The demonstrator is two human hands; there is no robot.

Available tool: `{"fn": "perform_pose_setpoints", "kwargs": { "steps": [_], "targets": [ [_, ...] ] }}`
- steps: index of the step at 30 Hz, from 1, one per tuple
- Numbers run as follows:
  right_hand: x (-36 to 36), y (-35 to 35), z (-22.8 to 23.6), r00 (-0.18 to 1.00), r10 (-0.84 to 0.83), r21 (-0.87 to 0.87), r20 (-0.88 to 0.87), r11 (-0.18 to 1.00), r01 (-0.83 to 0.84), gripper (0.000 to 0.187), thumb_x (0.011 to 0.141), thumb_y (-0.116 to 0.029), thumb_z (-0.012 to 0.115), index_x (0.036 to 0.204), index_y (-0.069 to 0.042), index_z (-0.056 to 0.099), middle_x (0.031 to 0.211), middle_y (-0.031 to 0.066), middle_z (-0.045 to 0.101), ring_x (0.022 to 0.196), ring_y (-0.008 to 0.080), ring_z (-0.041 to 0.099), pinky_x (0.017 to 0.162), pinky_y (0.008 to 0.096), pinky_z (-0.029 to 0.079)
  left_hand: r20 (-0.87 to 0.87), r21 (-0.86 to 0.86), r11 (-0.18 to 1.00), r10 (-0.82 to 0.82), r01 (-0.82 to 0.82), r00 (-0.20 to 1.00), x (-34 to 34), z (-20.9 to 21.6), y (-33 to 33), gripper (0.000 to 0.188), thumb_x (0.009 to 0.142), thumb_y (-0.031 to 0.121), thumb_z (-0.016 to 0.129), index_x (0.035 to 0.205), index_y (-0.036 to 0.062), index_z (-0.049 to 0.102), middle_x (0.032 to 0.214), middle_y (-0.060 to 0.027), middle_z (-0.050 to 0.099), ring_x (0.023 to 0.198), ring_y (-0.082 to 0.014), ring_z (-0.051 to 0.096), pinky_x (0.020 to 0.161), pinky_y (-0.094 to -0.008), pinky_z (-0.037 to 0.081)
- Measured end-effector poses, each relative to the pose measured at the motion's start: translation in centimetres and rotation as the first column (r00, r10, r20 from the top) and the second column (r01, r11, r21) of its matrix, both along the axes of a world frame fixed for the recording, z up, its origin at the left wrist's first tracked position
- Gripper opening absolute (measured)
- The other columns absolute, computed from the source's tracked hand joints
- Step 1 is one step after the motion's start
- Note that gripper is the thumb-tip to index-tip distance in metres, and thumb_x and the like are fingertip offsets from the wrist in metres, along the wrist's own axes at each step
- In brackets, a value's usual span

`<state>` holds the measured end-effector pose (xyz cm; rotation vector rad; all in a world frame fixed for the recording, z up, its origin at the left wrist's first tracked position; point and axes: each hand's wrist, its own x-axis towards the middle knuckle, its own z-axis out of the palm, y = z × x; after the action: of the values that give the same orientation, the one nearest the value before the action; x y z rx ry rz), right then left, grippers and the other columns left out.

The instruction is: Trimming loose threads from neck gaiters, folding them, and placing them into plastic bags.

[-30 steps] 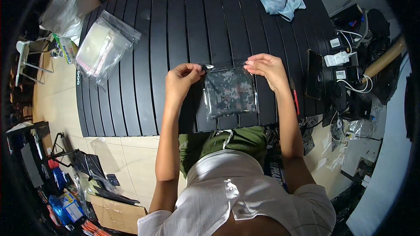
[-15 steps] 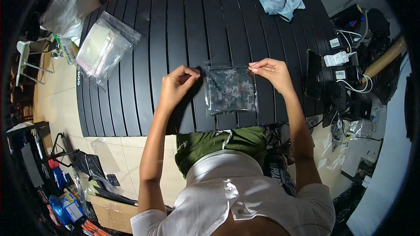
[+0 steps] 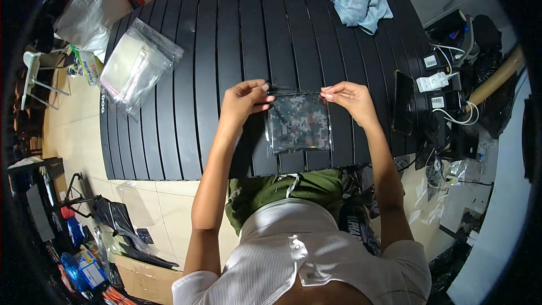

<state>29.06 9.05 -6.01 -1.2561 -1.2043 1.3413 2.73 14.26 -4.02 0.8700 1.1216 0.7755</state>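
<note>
A clear plastic bag (image 3: pixel 299 149) lies on the black slatted table (image 3: pixel 226 51) near its front edge. Inside it shows a flat, folded piece of grey-green pixel-camouflage fabric (image 3: pixel 299 121). My left hand (image 3: pixel 245 101) is closed, thumb and fingertips pinching the bag's upper left corner. At the upper right corner, my right hand (image 3: pixel 353 100) pinches the same bag between thumb and index finger. The bag's far edge is stretched between the two hands.
A stack of clear plastic bags (image 3: pixel 138 65) lies at the table's left. A light blue cloth (image 3: pixel 361 0) rests at the far right edge. Along the right side are a dark phone (image 3: pixel 402 103), a white charger plug (image 3: pixel 432 82) and cables.
My left hand has moved right and now pinches the bag's upper left corner, where it was beside the bag before. My right hand keeps its pinch.
</note>
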Motion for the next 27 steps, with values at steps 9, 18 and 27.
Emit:
{"fn": "perform_pose_setpoints", "kwargs": {
  "steps": [9, 18, 27],
  "targets": [
    [-0.1, 0.0, 0.3, 1.0, -0.015, -0.02, -0.009, 1.0, 0.014, 0.008, 0.078, 0.003, 0.06, 0.086, 0.005, 0.062, 0.094, 0.0163, 0.063, 0.087, 0.0182, 0.062, 0.081, 0.0272, 0.049, -0.014, 0.048, 0.998, 0.044, -0.043, 0.999, -0.1, -0.8, -0.4, 0.019, 0.082, 0.012, 0.061, 0.094, -0.0015, 0.062, 0.083, -0.0055, 0.063, 0.077, -0.0112, 0.062, 0.07, -0.0216, 0.05],
    [0.4, 0.0, -0.1, 1.0, 0.025, 0.023, 0.012, 0.999, -0.025, 0.008, 0.078, 0.005, 0.059, 0.086, 0.005, 0.062, 0.096, 0.017, 0.062, 0.088, 0.0184, 0.061, 0.08, 0.0273, 0.05, -0.206, 0.43, 0.891, -0.061, 0.146, 0.977, -1.9, -2.5, -0.7, 0.013, 0.077, 0.004, 0.064, 0.088, -0.0022, 0.065, 0.1, -0.0118, 0.061, 0.088, -0.0141, 0.059, 0.077, -0.0236, 0.048],
    [0.7, -0.4, 0.0, 0.996, 0.07, 0.066, 0.045, 0.995, -0.073, 0.009, 0.077, 0.006, 0.058, 0.086, 0.005, 0.062, 0.097, 0.0174, 0.062, 0.089, 0.0192, 0.061, 0.083, 0.0295, 0.049, -0.203, 0.43, 0.853, -0.229, 0.297, 0.952, -2.8, -1.9, 0.0, 0.008, 0.077, -0.004, 0.06, 0.083, -0.0048, 0.064, 0.107, -0.0158, 0.058, 0.093, -0.0166, 0.058, 0.081, -0.0263, 0.048]
  ]
}}
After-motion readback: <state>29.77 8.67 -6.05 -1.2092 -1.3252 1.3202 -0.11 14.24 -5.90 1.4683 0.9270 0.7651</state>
